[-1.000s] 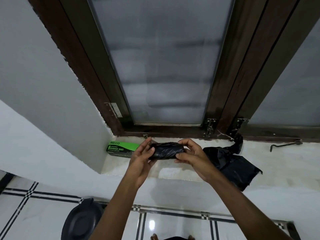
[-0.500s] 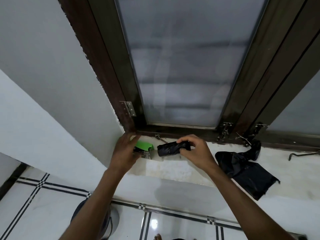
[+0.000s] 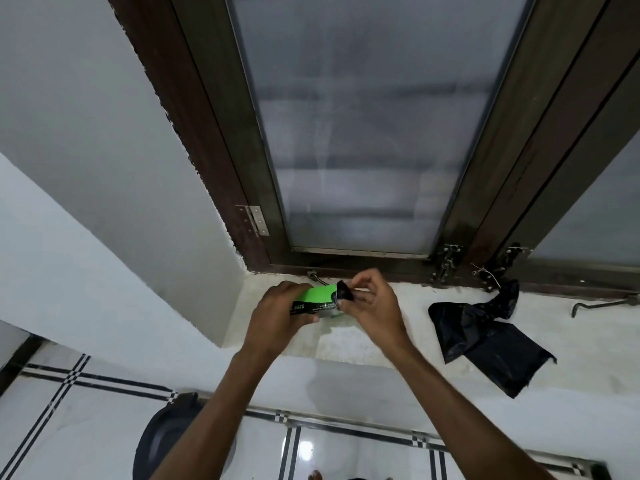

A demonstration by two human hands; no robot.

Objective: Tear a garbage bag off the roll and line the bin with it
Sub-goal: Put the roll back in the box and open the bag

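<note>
Half a second ago the right hand held the black roll apart from the green box; now the roll's end sits at the box's open end, and the left hand has lifted the box off the sill.

Left hand wraps the box, fingers curled round its length and thumb underneath. Right hand pinches the roll between thumb and fingers at the box's mouth; only a short black stub shows, the rest hidden inside the box or behind the fingers. Both are held just above the window sill, near its left corner.

One torn-off bag lies crumpled on the sill, well to the right of the hands, one end reaching up against the window frame. Below the sill, at the bottom left, a dark round bin stands on the tiled floor, partly hidden behind the left forearm.

Judging from this, the step in hand is putting the roll back in its box, with the bag already off the roll and the bin not yet lined. To do it well, keep the box steady and level, line the roll up with the opening, and push it straight along the box's length so loose plastic does not bunch at the mouth. Then set the box down and pick up the bag.
</note>
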